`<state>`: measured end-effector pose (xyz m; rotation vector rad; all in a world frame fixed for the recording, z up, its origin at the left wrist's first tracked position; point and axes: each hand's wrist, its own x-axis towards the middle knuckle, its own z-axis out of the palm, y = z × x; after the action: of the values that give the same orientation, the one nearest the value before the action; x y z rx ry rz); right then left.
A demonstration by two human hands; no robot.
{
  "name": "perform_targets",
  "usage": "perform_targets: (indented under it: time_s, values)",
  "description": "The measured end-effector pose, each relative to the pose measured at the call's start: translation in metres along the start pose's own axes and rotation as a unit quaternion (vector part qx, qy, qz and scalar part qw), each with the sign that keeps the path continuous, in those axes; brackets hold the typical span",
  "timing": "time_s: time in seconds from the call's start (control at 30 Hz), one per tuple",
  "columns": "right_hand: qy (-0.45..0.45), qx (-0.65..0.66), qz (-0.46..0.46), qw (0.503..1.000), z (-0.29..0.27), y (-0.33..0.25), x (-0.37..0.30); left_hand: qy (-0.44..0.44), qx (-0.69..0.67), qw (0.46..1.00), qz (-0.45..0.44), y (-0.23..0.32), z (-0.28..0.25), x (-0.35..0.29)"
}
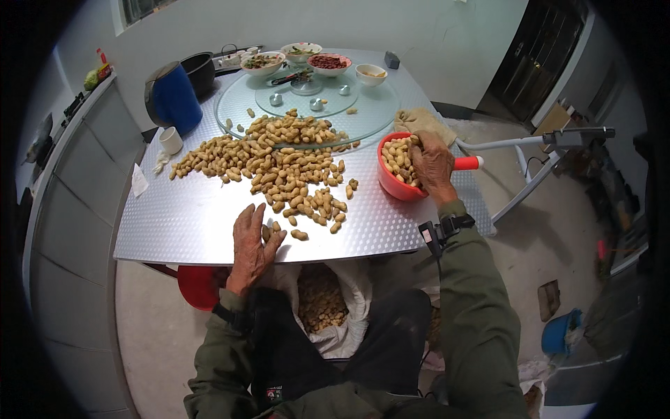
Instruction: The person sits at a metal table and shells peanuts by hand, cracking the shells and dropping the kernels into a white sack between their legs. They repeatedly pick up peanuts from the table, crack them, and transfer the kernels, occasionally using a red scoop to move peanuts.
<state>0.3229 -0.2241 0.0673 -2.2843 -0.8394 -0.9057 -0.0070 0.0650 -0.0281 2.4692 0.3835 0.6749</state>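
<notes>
A large heap of unshelled peanuts [286, 164] lies spread over the silver metal table [181, 230]. At the heap's near edge, my left hand [252, 243] rests low over the tabletop. Its fingers and thumb are apart, with a few peanuts in the gap between them. My right hand [434, 166] reaches into a red plastic dipper [405, 190] filled with peanuts, right of the heap. The fingers of that hand curl down onto the peanuts there, and its fingertips are partly hidden. The dipper's red handle points right, past my wrist.
A glass turntable [380, 119] carries bowls of food [329, 64]. Left stand a blue bucket [171, 98] and a white cup [169, 140]. A cloth [424, 124] lies behind the dipper. Below the table edge are an open white sack [359, 297] of peanuts and a red basin [195, 288].
</notes>
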Motion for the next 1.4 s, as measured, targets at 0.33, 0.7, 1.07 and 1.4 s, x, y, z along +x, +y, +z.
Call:
perform_targets:
  time_s: [0.33, 0.7, 1.07, 1.4]
  values:
    - [-0.057, -0.001, 0.012, 0.998, 0.008, 0.013, 0.009, -0.058, 0.124, 0.988, 0.069, 0.022, 0.022, 0.010]
    - [-0.052, 0.104, 0.017, 0.993, -0.032, 0.005, -0.009, -0.061, 0.110, 0.991, 0.049, 0.022, 0.025, 0.020]
    - [-0.142, 0.034, -0.093, 0.985, -0.041, -0.015, -0.032, -0.039, 0.086, 0.993, 0.074, 0.022, 0.024, 0.021]
    - [-0.122, 0.082, -0.112, 0.983, -0.052, -0.031, -0.032, -0.013, 0.047, 0.996, 0.068, 0.025, 0.021, 0.020]
